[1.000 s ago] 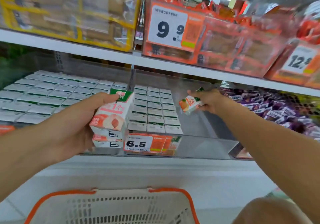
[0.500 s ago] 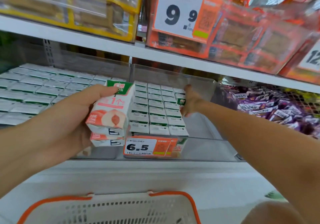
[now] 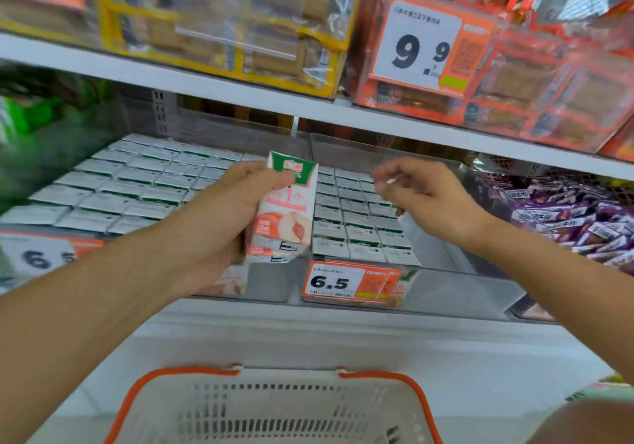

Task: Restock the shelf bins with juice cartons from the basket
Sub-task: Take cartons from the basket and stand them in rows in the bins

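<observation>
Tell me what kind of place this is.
Most likely a supermarket aisle: printed price tags hang on the shelf fronts, clear bins hold rows of identical juice cartons, and a shopping basket with orange handles sits below.

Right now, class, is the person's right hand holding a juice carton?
No: the right hand hovers over the bin with loosely curled fingers and no carton in it, while the left hand grips the peach cartons.

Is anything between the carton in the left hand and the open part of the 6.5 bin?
Nothing visible. The left hand holds the peach carton above the bin's clear front wall; the right hand, empty, hovers over the stocked rows, beside the gap.
</observation>
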